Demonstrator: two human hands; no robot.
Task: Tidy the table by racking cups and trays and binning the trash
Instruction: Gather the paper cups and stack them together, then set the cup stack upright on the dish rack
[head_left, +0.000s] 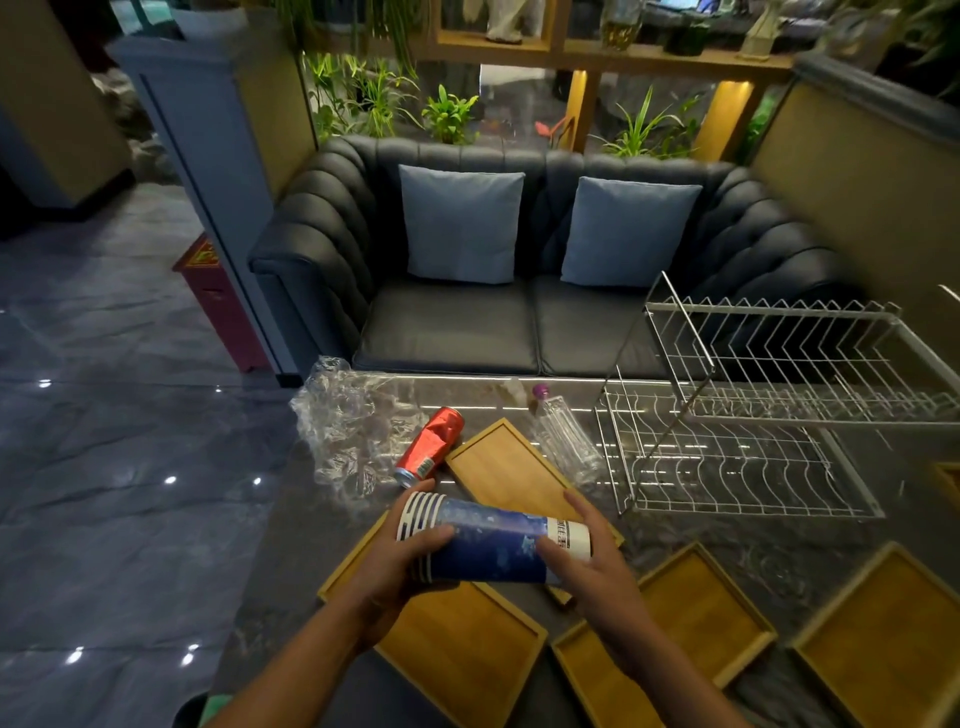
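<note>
A stack of blue paper cups (488, 543) lies sideways in the air above the table, rims to the left. My left hand (410, 566) grips the rim end and my right hand (587, 566) grips the white base end. Several bamboo trays lie flat on the grey table: one (506, 470) beyond the cups, one (467, 654) under my left wrist, others (701, 603) (883, 634) to the right. A crushed red can (428, 447), a clear plastic bottle (569, 441) with a purple cap, and crumpled clear plastic wrap (348, 426) lie at the table's far side.
A white wire dish rack (753, 395) with two tiers stands at the table's right rear. A dark sofa (467, 322) with two blue cushions faces the table. A red bin (218, 301) stands on the floor to the left, beside a grey pillar.
</note>
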